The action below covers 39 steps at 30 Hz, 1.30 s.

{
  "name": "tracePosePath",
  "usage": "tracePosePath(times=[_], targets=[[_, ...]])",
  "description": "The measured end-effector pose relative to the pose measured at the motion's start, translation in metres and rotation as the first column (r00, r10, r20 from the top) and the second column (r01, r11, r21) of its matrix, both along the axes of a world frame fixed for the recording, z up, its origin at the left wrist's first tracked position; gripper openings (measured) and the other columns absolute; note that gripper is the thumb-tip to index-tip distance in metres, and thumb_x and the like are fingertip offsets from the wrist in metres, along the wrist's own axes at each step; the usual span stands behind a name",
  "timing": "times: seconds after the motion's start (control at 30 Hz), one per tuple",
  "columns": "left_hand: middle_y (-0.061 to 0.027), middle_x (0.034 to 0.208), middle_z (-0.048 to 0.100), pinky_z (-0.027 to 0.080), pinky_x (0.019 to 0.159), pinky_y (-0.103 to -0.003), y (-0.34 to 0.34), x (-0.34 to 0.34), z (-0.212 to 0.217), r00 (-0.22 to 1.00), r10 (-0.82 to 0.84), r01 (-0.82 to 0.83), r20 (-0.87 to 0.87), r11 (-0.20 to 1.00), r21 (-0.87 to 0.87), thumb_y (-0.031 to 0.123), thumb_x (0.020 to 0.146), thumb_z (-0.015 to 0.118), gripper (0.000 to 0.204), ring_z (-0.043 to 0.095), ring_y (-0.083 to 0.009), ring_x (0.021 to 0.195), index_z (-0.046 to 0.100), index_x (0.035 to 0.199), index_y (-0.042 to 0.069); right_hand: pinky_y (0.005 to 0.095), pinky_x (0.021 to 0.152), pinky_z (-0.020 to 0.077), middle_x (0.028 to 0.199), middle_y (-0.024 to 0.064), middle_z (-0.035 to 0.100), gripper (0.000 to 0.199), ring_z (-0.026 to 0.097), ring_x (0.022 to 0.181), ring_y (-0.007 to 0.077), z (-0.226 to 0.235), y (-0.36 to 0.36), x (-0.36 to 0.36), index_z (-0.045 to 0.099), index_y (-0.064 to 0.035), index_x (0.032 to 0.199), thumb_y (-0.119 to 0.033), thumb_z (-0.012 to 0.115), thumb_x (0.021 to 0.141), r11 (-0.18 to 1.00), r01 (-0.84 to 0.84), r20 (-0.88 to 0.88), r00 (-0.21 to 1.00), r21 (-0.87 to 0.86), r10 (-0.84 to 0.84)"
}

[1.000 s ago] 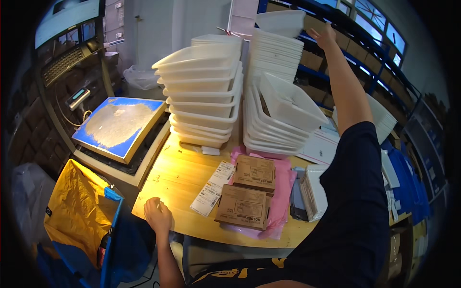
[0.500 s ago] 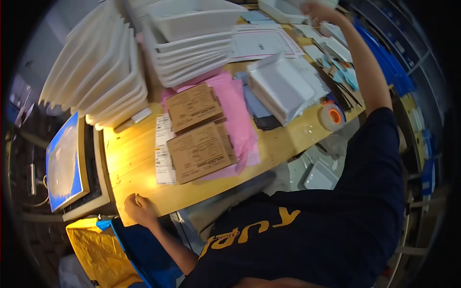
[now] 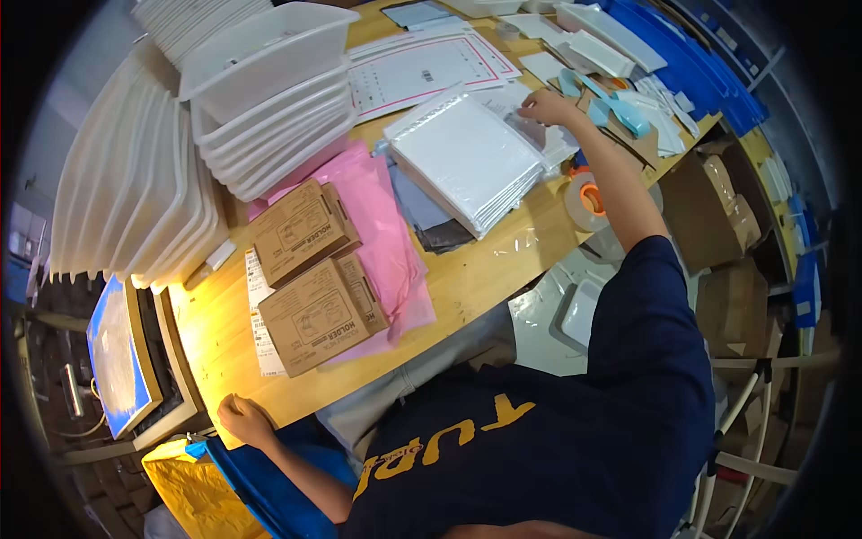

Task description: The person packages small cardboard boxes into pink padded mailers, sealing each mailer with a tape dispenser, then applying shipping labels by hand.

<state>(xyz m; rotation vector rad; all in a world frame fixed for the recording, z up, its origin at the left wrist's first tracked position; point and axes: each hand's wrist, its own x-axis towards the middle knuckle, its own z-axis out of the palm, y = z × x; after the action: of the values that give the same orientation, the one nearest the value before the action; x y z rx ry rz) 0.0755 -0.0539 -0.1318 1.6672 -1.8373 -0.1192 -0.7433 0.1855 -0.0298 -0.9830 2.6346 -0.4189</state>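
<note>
My left hand (image 3: 244, 420) rests at the near left corner of the wooden table, its fingers curled closed with nothing showing in them. My right hand (image 3: 549, 110) is over the far right of the table, fingers bent and a little apart, holding nothing that I can see. Just beneath it lie clear plastic sheets or bags (image 3: 566, 148). To its left is a stack of flat white packages in clear wrap (image 3: 467, 153). Two brown cardboard boxes (image 3: 314, 322) lie on pink plastic sheeting (image 3: 391, 242), near a white label strip (image 3: 263, 310).
Nested white plastic bins (image 3: 269, 76) stand tall at the back left. A tape roll (image 3: 588, 199) with an orange core lies by the right table edge. Light blue tools (image 3: 620, 108) and white trays (image 3: 597, 54) are beyond. A yellow bag (image 3: 193, 485) is below left.
My right hand has come back from the far white bin to beside the wrapped packages. My left hand stays by the table corner. The view has shifted, showing more of the right side.
</note>
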Motion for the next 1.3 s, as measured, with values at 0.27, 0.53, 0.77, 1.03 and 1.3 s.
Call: tracePosePath(times=[0.27,0.53,0.77,1.03,1.3], targets=[[-0.0168,0.104,0.067,0.051,0.09,-0.037,-0.006,0.001,-0.003,0.999,-0.008,0.009,-0.04,1.0,0.025,0.016,0.097,0.06,0.022,0.062,-0.0315,0.099,0.065,0.108,-0.003,0.0547,0.096,0.0482,0.136,0.0146,0.059,0.06,0.056,0.118,0.0417,0.019,0.08,-0.013,0.057,-0.0122,0.138,-0.034,0.073,0.086,0.913,0.295,-0.724,0.559,-0.282,-0.404],[-0.0172,0.108,0.066,0.051,0.094,-0.037,0.004,-0.007,0.006,0.984,0.033,-0.02,-0.174,0.997,0.073,0.011,0.097,0.06,0.02,0.062,-0.031,0.103,0.064,0.112,-0.002,0.0477,0.091,0.0475,0.105,0.0091,0.074,0.031,0.067,0.097,0.0283,0.034,0.174,-0.036,0.069,-0.0053,0.118,-0.024,0.067,0.094,0.865,0.493,-0.552,0.699,-0.091,-0.456],[-0.0136,0.124,0.06,0.048,0.103,-0.039,0.082,-0.133,0.082,0.81,-0.579,0.461,-0.096,0.729,-0.507,0.004,0.094,0.064,0.032,0.058,-0.0304,0.116,0.056,0.125,0.003,0.0306,0.078,0.0519,0.099,0.0062,0.073,0.035,0.064,0.085,0.0201,0.125,0.151,0.255,0.07,-0.0014,0.114,0.008,0.067,0.081,0.607,-0.371,-0.591,0.779,-0.703,-0.209],[-0.0147,0.141,0.057,0.043,0.106,-0.038,0.195,-0.331,0.056,0.09,-0.978,0.86,-0.189,0.172,-0.481,0.006,0.085,0.071,0.055,0.056,-0.0301,0.125,0.059,0.138,0.012,0.0446,0.087,0.0546,0.095,0.0119,0.073,0.008,0.068,0.088,0.0292,0.076,0.101,0.494,0.073,-0.0008,0.09,-0.001,0.069,0.084,0.112,-0.544,-0.431,0.761,-0.832,0.485],[-0.008,0.099,0.073,0.052,0.076,-0.024,0.2,-0.254,0.126,-0.013,-0.335,0.997,-0.942,-0.075,0.013,0.013,0.092,0.072,0.035,0.065,-0.0131,0.086,0.066,0.125,0.003,0.0407,0.091,0.0518,0.109,0.0123,0.072,0.051,0.067,0.095,0.029,0.042,0.134,0.507,0.063,-0.0003,0.124,-0.004,0.078,0.075,0.138,-0.192,-0.126,0.914,-0.972,0.384]])
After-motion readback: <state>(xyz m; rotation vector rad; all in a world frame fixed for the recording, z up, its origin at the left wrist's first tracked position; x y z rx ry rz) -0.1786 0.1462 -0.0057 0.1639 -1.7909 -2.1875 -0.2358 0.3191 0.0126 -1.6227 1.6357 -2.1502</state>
